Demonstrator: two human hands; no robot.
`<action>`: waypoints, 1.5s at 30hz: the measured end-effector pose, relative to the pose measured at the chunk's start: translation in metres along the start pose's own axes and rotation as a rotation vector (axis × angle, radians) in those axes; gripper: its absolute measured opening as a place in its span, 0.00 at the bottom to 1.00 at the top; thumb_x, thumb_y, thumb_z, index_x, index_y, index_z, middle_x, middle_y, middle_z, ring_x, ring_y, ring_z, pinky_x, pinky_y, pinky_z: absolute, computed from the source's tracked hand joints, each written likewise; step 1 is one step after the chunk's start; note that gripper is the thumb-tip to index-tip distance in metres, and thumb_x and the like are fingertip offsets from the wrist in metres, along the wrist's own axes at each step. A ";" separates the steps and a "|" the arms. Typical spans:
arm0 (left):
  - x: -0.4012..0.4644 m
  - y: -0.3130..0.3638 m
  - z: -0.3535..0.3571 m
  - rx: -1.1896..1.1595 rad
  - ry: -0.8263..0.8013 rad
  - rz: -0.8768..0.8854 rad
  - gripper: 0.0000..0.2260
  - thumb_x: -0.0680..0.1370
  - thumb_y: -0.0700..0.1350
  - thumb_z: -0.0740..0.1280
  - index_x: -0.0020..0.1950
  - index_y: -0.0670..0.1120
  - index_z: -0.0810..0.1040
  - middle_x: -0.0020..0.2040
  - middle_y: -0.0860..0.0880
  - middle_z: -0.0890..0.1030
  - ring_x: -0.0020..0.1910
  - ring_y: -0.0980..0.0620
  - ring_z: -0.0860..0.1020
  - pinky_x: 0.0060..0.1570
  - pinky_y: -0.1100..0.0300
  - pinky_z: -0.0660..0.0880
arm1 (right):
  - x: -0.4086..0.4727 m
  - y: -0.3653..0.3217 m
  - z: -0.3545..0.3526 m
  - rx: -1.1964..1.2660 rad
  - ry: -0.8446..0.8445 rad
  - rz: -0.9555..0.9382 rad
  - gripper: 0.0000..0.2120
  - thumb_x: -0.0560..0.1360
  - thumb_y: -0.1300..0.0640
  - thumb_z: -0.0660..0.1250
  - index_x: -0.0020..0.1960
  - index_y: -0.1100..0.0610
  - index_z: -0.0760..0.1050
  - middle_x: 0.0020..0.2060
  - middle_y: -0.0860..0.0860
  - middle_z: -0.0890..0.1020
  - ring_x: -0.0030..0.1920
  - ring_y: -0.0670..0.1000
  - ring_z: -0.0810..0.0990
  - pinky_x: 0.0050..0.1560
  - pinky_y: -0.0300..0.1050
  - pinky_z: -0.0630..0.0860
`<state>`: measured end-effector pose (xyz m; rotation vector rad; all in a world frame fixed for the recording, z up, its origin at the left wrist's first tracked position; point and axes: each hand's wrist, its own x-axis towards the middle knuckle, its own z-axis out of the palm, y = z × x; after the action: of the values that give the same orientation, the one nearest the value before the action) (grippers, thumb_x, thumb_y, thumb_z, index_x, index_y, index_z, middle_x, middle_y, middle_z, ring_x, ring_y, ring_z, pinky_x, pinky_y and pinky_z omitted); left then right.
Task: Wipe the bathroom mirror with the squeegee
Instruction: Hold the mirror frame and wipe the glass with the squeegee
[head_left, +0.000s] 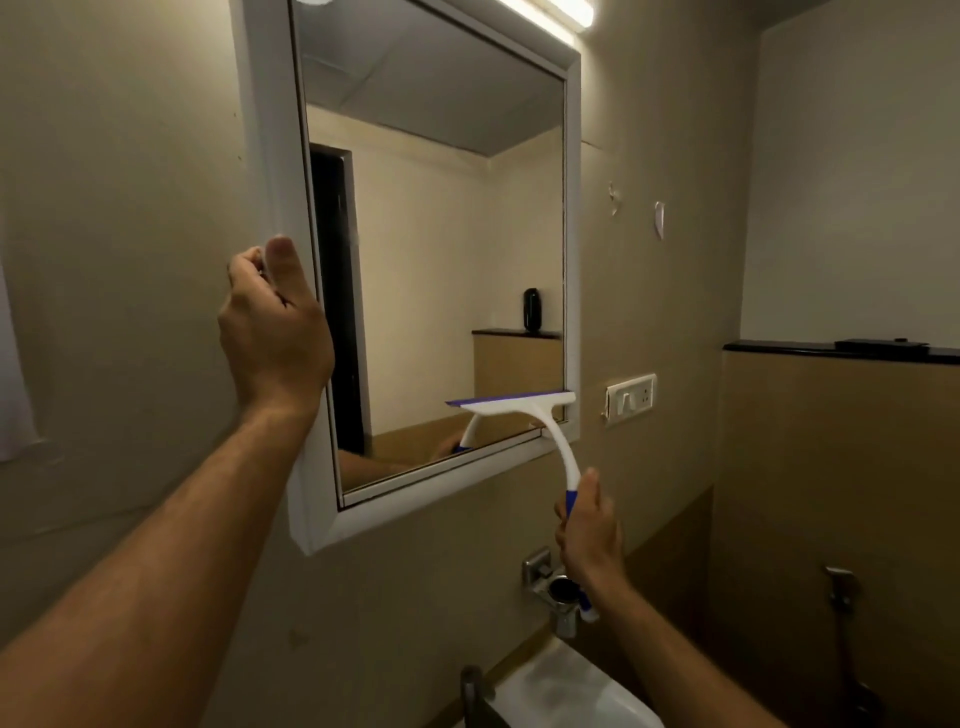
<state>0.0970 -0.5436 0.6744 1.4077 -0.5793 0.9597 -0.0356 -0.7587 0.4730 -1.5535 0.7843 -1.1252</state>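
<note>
Now, mid-left of frame, the left hand (275, 332) clamps the white-framed wall mirror (441, 234), steadying it; lower right, the right hand (587, 525) grips the white-and-blue squeegee (519, 410), blade near the glass's bottom-right corner. Best keep pressure even.

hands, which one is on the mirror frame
The left hand: it grips the left edge of the white mirror frame. The right hand is below the mirror, holding the squeegee by its handle.
</note>
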 end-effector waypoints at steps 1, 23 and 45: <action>-0.001 -0.003 0.000 -0.013 0.009 0.007 0.22 0.84 0.57 0.50 0.59 0.41 0.72 0.38 0.52 0.72 0.33 0.65 0.66 0.27 0.82 0.62 | 0.000 -0.002 -0.003 -0.005 0.003 -0.009 0.31 0.78 0.34 0.45 0.45 0.59 0.74 0.31 0.53 0.72 0.28 0.50 0.69 0.29 0.42 0.67; -0.004 -0.008 -0.007 -0.013 -0.043 -0.005 0.20 0.84 0.57 0.50 0.58 0.42 0.71 0.35 0.57 0.67 0.32 0.64 0.66 0.28 0.67 0.59 | 0.032 -0.125 -0.007 0.028 0.065 -0.226 0.29 0.79 0.34 0.45 0.36 0.54 0.72 0.28 0.50 0.72 0.28 0.50 0.71 0.29 0.44 0.67; -0.002 -0.006 -0.006 -0.002 -0.062 -0.016 0.21 0.84 0.56 0.50 0.59 0.40 0.71 0.43 0.47 0.72 0.32 0.59 0.66 0.30 0.65 0.58 | 0.034 -0.071 -0.001 0.032 0.022 -0.151 0.29 0.79 0.35 0.44 0.39 0.54 0.72 0.27 0.50 0.73 0.25 0.48 0.71 0.26 0.41 0.68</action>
<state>0.0998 -0.5373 0.6683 1.4422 -0.6140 0.9053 -0.0283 -0.7708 0.5502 -1.5967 0.6689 -1.2597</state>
